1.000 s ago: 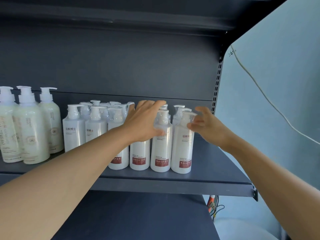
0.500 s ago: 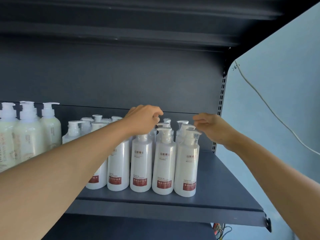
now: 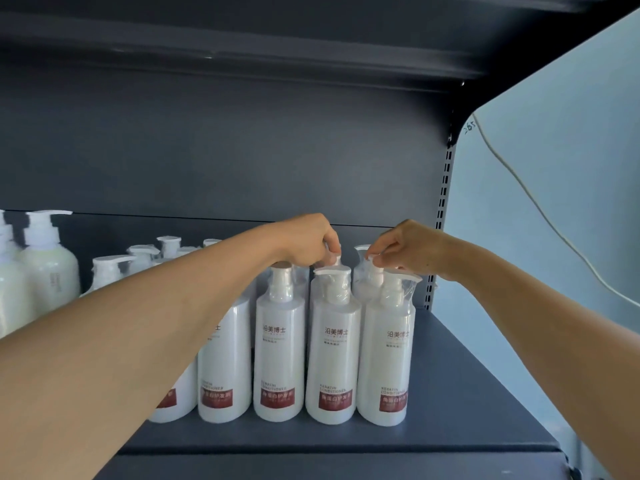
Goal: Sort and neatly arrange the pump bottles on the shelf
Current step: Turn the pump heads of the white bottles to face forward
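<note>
white pump bottles (image 3: pixel 332 344): front row 5 | cream bottles (image 3: pixel 48 271): 2 visible | hands: 2

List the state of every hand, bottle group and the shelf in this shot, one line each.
left hand: fingers curled, pinching a back-row pump head.
right hand: fingertips pinching a second-row pump head.
front-row white bottles: upright, side by side, labels forward.
back white bottles: upright, mostly hidden.
cream bottles: upright, at far left.
shelf: bare at its right end.
</note>
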`<state>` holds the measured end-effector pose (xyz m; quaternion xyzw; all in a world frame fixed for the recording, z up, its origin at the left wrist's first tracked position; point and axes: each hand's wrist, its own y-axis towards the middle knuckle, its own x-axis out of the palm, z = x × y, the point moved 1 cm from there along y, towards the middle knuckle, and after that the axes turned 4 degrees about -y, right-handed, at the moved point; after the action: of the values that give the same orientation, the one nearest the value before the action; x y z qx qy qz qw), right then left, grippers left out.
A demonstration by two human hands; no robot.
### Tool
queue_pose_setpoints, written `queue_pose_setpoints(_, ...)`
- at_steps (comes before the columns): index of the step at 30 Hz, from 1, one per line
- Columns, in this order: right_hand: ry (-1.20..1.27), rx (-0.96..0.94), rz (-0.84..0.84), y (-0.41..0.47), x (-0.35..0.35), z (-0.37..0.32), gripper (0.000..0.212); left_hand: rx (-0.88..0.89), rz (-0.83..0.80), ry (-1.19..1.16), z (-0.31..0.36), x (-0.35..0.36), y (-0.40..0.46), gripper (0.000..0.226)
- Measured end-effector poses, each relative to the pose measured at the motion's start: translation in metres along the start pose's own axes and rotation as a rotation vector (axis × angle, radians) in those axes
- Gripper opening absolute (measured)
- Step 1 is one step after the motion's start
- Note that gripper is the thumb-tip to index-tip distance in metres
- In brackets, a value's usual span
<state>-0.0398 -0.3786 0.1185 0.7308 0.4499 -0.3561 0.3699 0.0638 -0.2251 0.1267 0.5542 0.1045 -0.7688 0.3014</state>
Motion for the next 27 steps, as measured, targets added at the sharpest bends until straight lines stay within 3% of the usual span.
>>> queue_pose_setpoints(16,-0.050,0.038,-0.079,-0.006,-0.005,-0.010,0.021,0.004,-0.040,-0.058,-0.003,-0.012,-0.005,0.032)
queue_pose_setpoints(21,-0.002,-0.092,0.004,0.001,-0.008,-0.037,0.026,-0.057,0.058,0.021,-0.028,-0.044,-0.023,0.024)
queue_pose_setpoints(27,-0.150,-0.231,-0.110,0.022,0.016,-0.084,0.019,-0.154,0.002,0.111,-0.066,-0.054,-0.036,0.019)
